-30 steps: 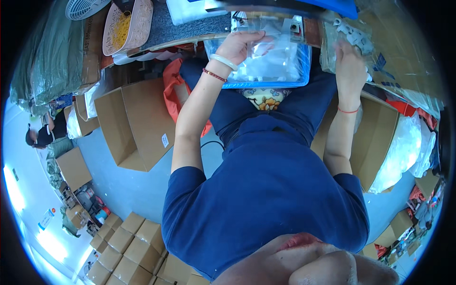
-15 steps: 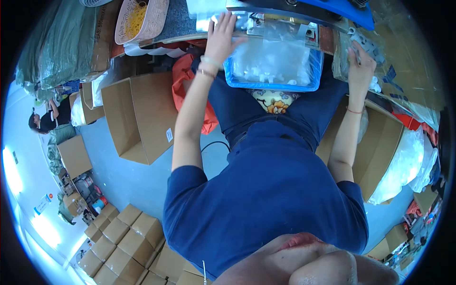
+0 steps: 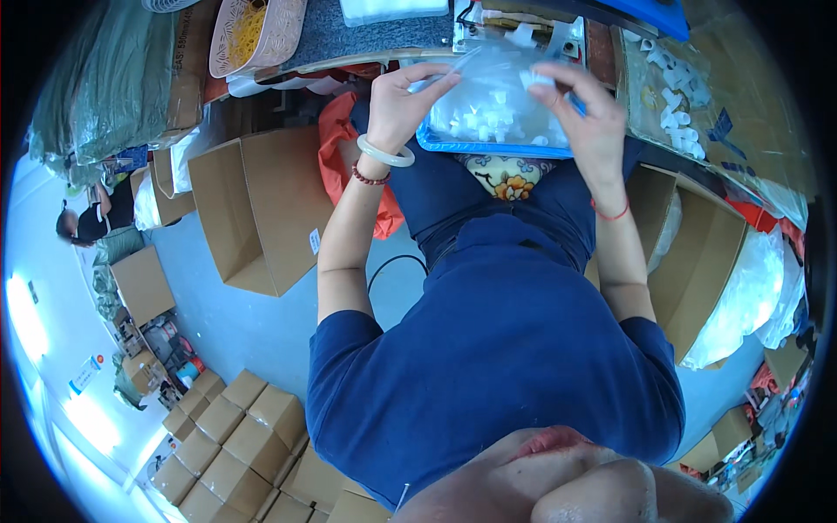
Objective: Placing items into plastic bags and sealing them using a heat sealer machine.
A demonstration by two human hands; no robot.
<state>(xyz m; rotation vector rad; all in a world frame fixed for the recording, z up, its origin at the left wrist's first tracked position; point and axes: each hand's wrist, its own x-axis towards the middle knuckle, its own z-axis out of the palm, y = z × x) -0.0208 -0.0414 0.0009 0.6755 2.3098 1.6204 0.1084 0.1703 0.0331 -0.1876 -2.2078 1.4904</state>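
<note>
At the left of the blue tray point(image 3: 488, 149) on my lap, my left hand point(image 3: 403, 106) pinches the edge of a clear plastic bag point(image 3: 478, 68). Across from it, my right hand point(image 3: 595, 122) is closed on a small white plastic fitting point(image 3: 534, 79), near the bag and slightly smeared by motion. Several loose white fittings point(image 3: 493, 118) lie in the tray among clear film. More white plastic fittings point(image 3: 671, 106) are scattered on the cardboard-topped surface to the right.
A pale basket point(image 3: 214, 54) with yellow bands stands at the far left of the bench point(image 3: 366, 42). Past the tray is a metal fixture point(image 3: 571, 39) under a blue machine part point(image 3: 654, 10). Open cartons point(image 3: 279, 209) flank my legs. Another person point(image 3: 91, 218) is at far left.
My left hand has left the bench and now holds a bag above the tray. From the right-hand surface, my right hand has come in over the tray with a white fitting.
</note>
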